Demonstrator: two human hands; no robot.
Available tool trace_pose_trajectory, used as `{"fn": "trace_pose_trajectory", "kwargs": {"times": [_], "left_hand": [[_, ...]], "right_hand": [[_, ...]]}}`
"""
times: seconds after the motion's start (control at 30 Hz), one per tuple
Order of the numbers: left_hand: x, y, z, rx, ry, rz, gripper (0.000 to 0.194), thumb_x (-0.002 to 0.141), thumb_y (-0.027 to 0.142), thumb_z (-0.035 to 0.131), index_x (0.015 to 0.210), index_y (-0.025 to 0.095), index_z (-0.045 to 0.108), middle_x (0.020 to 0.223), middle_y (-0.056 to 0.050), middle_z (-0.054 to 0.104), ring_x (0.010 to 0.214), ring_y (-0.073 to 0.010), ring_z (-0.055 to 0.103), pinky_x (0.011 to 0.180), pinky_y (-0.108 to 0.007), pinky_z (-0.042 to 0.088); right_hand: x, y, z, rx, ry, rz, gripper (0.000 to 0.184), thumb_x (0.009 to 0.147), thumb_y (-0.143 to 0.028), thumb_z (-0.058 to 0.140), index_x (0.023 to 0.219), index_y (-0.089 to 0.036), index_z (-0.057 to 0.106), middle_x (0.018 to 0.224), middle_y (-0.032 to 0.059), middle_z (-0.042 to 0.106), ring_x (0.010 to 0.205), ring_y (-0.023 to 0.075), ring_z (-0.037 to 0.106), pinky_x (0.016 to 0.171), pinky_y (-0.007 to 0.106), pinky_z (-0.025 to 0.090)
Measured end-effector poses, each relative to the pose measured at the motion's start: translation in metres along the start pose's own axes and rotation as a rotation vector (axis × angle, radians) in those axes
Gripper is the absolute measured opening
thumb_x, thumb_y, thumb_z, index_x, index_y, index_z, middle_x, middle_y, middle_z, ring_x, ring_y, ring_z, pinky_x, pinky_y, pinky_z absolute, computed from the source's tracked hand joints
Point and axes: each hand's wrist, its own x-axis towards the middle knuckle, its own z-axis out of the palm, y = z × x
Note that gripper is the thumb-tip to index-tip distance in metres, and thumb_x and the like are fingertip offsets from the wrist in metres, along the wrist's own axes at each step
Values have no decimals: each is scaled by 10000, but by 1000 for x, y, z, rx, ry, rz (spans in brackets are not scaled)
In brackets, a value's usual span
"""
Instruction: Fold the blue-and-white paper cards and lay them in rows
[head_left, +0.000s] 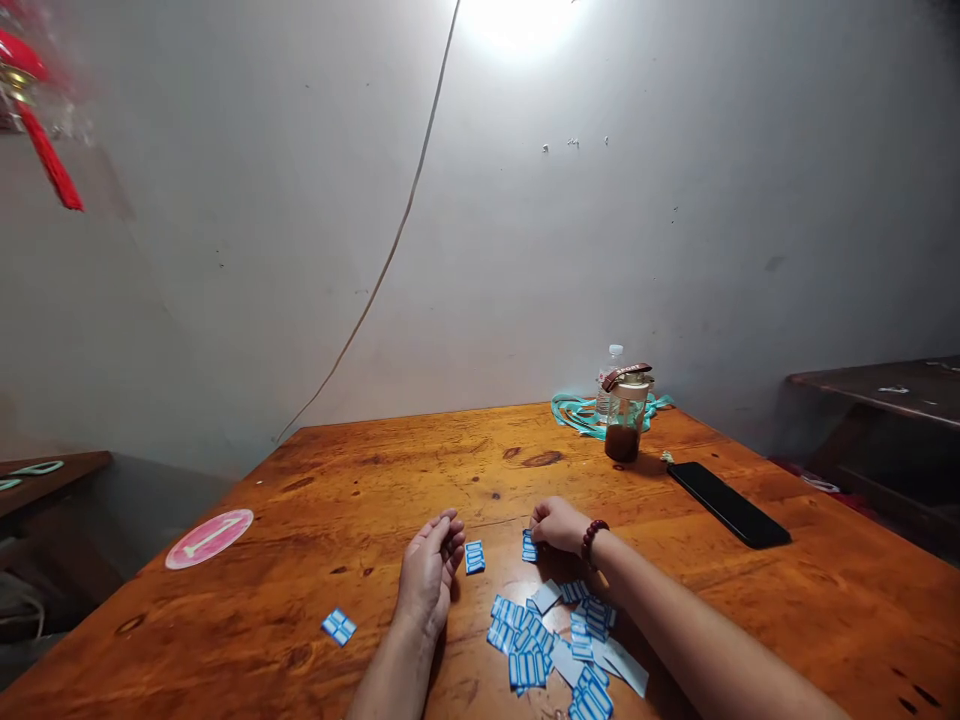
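My right hand [559, 525], with a beaded bracelet [592, 538] at its wrist, pinches a small blue-and-white label sheet [529, 546] at the tabletop. My left hand [433, 562] rests on its side on the table, fingers loosely curled, with nothing visible in it. Just right of its fingers lies another small label sheet [475, 557], apart from the hand. Nearer to me is a loose pile of similar label sheets [529, 668], some showing plain pale faces. One more separate label sheet [339, 627] lies left of my left forearm.
A glass bottle with dark liquid [624, 430] stands at the back right, before a clear plastic bottle [614, 350] and turquoise straps [574, 412]. A black phone [727, 503] lies on the right. A pink round sticker [210, 539] is on the wooden table [360, 480] at left.
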Motion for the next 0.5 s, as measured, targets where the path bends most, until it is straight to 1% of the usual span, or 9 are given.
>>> {"fn": "trace_pose_trajectory", "kwargs": {"times": [0.13, 0.27, 0.37, 0.5], "left_hand": [[0, 0, 0, 11, -9, -6, 135, 722, 109, 531, 844, 134, 583, 648, -11, 622, 492, -58, 570, 444, -136, 451], [0, -2, 1, 16, -22, -20, 127, 718, 114, 536, 835, 130, 583, 646, -17, 622, 486, -65, 573, 434, -140, 452], [0, -3, 2, 24, -20, -26, 120, 720, 113, 535, 831, 123, 582, 638, -23, 619, 476, -68, 571, 425, -142, 453], [-2, -4, 3, 50, -29, -16, 125, 723, 109, 532, 838, 123, 580, 640, -19, 613, 475, -63, 569, 424, -137, 453]], "right_hand": [[8, 7, 9, -134, 76, -74, 93, 538, -73, 530, 487, -141, 571, 476, 2, 542, 476, 96, 453, 450, 204, 250], [7, 10, 12, -213, 130, -110, 113, 568, -87, 522, 577, -155, 612, 593, 29, 604, 562, 113, 501, 477, 203, 259], [6, 10, 12, -236, 140, -115, 124, 562, -82, 537, 598, -161, 626, 617, 33, 621, 596, 119, 519, 491, 199, 269], [7, 9, 13, -211, 139, -115, 118, 549, -70, 545, 575, -159, 619, 580, 26, 608, 582, 119, 520, 495, 199, 280]]}}
